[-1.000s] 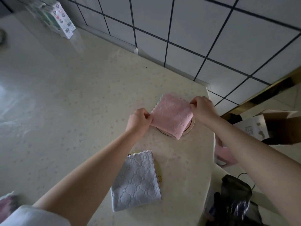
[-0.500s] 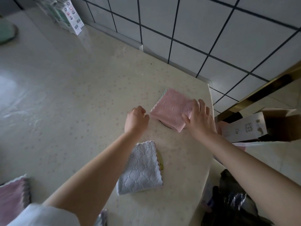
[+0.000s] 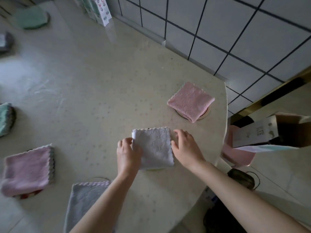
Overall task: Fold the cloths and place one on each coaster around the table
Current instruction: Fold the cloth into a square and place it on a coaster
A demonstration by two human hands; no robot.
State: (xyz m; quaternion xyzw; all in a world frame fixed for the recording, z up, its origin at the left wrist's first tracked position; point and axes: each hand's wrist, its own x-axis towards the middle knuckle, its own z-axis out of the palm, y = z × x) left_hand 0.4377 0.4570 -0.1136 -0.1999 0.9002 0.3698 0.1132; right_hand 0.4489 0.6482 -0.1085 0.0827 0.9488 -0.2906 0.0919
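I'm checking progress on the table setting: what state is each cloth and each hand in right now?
pink cloth: folded, lying on its coaster.
white cloth: folded, lying flat between both hands.
left hand: pinches the white cloth's left edge.
right hand: open, fingers at the white cloth's right edge.
grey cloth: folded, flat, only partly in view.
pink stack: folded cloths piled up.

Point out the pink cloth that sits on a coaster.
Head view, right side: the pink cloth lies on a coaster near the table's right edge, close to the tiled wall, beyond the white cloth.
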